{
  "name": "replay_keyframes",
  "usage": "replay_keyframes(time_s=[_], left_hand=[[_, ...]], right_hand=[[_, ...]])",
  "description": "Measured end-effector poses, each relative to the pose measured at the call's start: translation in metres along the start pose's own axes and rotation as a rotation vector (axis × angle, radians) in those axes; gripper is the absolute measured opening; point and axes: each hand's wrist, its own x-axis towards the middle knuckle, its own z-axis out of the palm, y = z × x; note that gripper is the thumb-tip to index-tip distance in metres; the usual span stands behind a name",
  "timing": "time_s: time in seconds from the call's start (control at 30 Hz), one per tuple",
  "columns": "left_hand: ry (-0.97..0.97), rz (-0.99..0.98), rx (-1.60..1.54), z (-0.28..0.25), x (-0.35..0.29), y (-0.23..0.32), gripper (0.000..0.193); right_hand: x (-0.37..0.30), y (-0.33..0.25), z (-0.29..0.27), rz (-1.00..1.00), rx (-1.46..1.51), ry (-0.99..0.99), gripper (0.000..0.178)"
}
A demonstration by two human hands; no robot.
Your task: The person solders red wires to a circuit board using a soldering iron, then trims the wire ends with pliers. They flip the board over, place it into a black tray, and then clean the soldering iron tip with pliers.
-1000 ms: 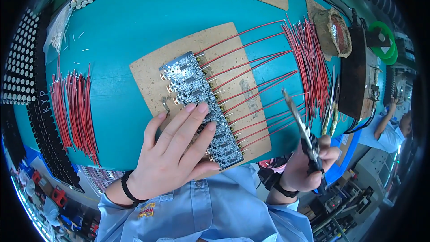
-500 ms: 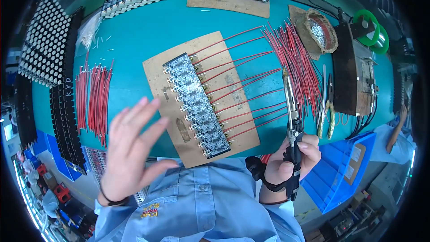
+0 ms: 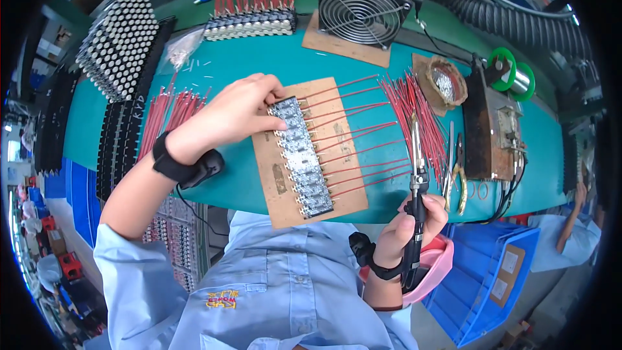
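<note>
My left hand (image 3: 249, 104) is closed over the far end of a strip of joined circuit boards (image 3: 302, 162), its thumb on the board face and the fingertips partly hidden at the edge. The strip lies on a tan cardboard sheet (image 3: 350, 191), with several red wires (image 3: 363, 148) running from its right side. At right, my right hand (image 3: 418, 223) is wrapped round the black handle of a soldering iron (image 3: 418, 185). The iron's metal tip points away from me, near a pile of loose red wires (image 3: 424, 123).
A fan (image 3: 363, 13) stands at the back. On the right are a bowl of small pale bits (image 3: 446, 84), pliers (image 3: 460, 181), a metal box (image 3: 492, 136) and a green solder spool (image 3: 512, 76). Wired boards (image 3: 249, 26) and red wire bundles (image 3: 170, 111) are at left.
My left hand has gone from hovering open at the left to closing on the strip's far end. The right hand still holds the soldering iron. The head view has shifted.
</note>
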Motion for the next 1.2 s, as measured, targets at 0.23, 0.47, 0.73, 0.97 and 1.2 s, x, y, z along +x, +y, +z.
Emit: replay_keyframes(time_s=[0.23, 0.47, 0.73, 0.97, 1.2], left_hand=[[-0.111, -0.209, -0.304, -0.016, -0.034, -0.007, 0.03], [0.483, -0.165, -0.901, -0.047, -0.188, 0.031, 0.016], [1.788, -0.576, 0.027, -0.054, -0.434, 0.05, 0.019], [1.569, -1.136, -0.03, 0.027, -0.488, -0.091, 0.017], [1.372, -1.381, 0.525, 0.07, -0.422, -0.158, 0.014]], right_hand=[[-0.003, -0.005, 0.004, 0.055, 0.057, 0.086, 0.037], [0.0, -0.002, 0.015, 0.017, 0.196, 0.282, 0.025], [0.012, -0.001, 0.006, 0.061, 0.253, 0.12, 0.031], [0.011, -0.031, 0.027, 0.018, 0.155, 0.084, 0.02], [0.003, -0.043, 0.02, 0.055, 0.145, 0.125, 0.02]])
